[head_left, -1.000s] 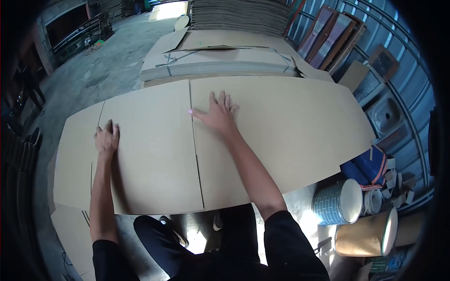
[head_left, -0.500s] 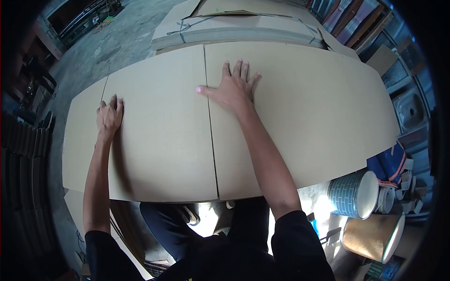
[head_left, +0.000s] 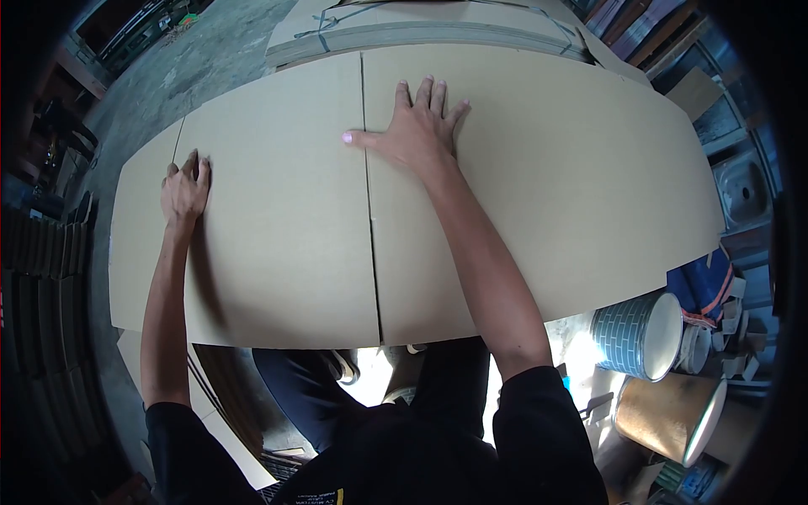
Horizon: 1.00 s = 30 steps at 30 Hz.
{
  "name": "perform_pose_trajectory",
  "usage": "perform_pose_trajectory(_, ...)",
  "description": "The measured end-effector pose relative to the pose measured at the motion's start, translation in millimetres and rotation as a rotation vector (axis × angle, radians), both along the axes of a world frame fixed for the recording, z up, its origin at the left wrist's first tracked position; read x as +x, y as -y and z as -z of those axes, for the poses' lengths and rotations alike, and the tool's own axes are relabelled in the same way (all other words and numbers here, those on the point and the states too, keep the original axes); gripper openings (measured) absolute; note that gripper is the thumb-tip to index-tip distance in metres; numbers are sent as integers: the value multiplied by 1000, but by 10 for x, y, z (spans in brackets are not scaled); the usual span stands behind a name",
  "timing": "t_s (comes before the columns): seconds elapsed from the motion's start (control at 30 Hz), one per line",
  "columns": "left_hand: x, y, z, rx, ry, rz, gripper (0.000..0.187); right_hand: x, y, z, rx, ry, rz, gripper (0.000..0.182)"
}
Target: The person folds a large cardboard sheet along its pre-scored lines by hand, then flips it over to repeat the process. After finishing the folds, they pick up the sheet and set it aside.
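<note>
A wide sheet of brown cardboard [head_left: 282, 219] lies in front of me, crossed by a dark line near its middle and another near its left end. My right hand [head_left: 417, 135] presses flat on it with fingers spread. Its thumb reaches over the middle line; the other fingers rest to the right of it. Over on the left, my left hand [head_left: 185, 189] touches the cardboard beside the left line, its fingertips down and partly apart. Neither hand holds anything.
Behind the sheet is a strapped stack of flat cardboard [head_left: 438, 35]. To the right are a blue brick-patterned drum [head_left: 623, 338], a gold-brown drum [head_left: 661, 417] and a metal sink [head_left: 745, 194]. Dark stacked pieces [head_left: 46, 316] line the left side.
The sheet and both hands appear slightly higher in view, with the stack behind moving up too. Both hands keep nearly the same places on the cardboard.
</note>
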<state>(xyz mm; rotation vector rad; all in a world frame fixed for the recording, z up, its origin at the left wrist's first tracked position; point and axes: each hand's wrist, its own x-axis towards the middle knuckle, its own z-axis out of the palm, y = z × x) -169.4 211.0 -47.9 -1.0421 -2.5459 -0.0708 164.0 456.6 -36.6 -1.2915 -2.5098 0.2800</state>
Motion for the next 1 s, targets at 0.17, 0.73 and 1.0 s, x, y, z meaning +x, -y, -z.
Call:
perform_pose_trajectory(0.17,-38,-3,33,-46,-42,-26,52,1,7,10,1,-13,7,138)
perform_pose_trajectory(0.73,310,-6,-103,-168,114,-35,52,-16,-22,-79,-36,-1,31,140)
perform_pose_trajectory(1.0,3060,1011,-318,70,524,1084,39,-45,-24,-40,-82,25,1,142)
